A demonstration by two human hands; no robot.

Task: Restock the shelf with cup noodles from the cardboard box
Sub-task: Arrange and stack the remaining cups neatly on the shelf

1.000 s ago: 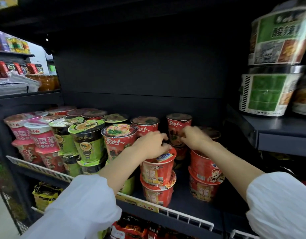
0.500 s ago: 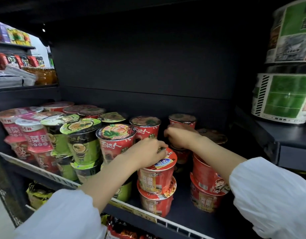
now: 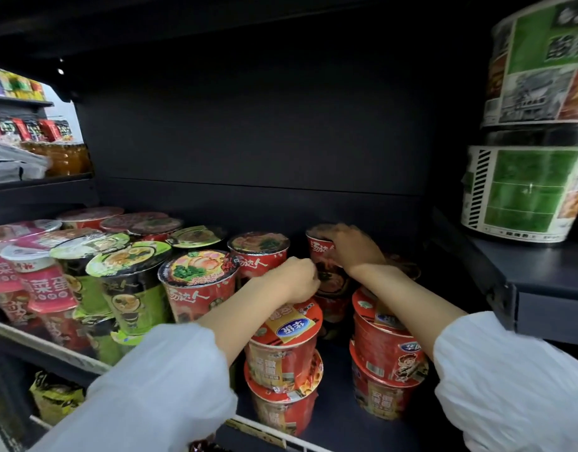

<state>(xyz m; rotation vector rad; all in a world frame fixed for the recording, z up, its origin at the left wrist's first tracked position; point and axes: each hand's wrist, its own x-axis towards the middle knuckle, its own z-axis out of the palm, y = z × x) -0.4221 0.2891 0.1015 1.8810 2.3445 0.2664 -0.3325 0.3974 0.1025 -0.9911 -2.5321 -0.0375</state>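
Note:
Red, green and pink cup noodles stand stacked in rows on a dark shelf [image 3: 339, 415]. My right hand [image 3: 354, 246] grips a tall red cup [image 3: 320, 247] at the back of the shelf, fingers curled over its rim. My left hand [image 3: 294, 278] rests with curled fingers on the lid of a short red bowl [image 3: 286, 337], which tops a stack of two. A second stack of red bowls [image 3: 387, 353] stands under my right forearm. The cardboard box is out of view.
Large green-and-white noodle tubs [image 3: 522, 190] are stacked on a higher shelf at the right. A white wire rail [image 3: 268, 433] runs along the shelf's front edge. Bottles and snacks [image 3: 62, 158] fill a far shelf at the left. Yellow packets [image 3: 53, 396] lie below.
My right hand has moved up and back onto the tall red cup's rim. My left hand stays on the bowl's lid. The camera has come closer to the shelf.

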